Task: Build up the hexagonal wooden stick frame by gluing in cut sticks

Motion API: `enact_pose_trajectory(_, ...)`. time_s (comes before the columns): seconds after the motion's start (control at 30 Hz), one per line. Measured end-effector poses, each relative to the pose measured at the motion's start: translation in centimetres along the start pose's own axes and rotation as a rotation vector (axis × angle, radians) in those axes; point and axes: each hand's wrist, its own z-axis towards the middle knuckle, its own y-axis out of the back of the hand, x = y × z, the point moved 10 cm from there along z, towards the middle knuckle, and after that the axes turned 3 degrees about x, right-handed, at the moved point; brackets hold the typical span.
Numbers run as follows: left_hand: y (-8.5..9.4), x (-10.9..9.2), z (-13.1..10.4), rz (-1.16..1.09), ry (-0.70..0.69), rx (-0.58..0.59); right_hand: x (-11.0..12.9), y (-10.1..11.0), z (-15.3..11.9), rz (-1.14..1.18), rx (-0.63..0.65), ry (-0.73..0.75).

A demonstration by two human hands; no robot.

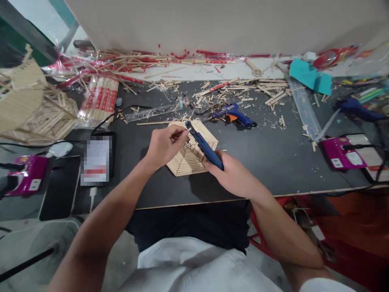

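Big dark worktable (273,162) takes up most of the shot, and it's a mess of chopstick offcuts and red wrapper scraps along the back edge. Over on the far left there's a stack of finished stick panels (36,109), with a bundle of wrapped chopsticks (100,99) just beside it. Dead centre sits a hexagonal panel of glued sticks (190,156), lying flat on the table right in front of the person. A clear ruler (153,112) lies just behind it, and a blue glue gun (235,115) rests on its side near the back right of the panel. A phone (96,160) lies to the left, plugged into a cable.

Right hand (234,176) is wrapped shut around the handle of a blue cutter (204,145), blade end angled up over the panel. Left hand (165,146) has its fingertips pinched together on a thin stick (182,130) right at the cutter's tip, above the panel's top left part.
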Motion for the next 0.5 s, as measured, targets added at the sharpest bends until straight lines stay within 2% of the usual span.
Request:
enact_pose_trajectory(0.27,0.0,-0.42,0.37,-0.082,0.032,0.07,0.12,-0.42,-0.1,0.0,0.02,0.015)
enact_pose_trajectory(0.5,-0.27,-0.4,0.18,-0.058,0.011,0.08,0.39,-0.53,-0.01,-0.033,-0.002,0.031)
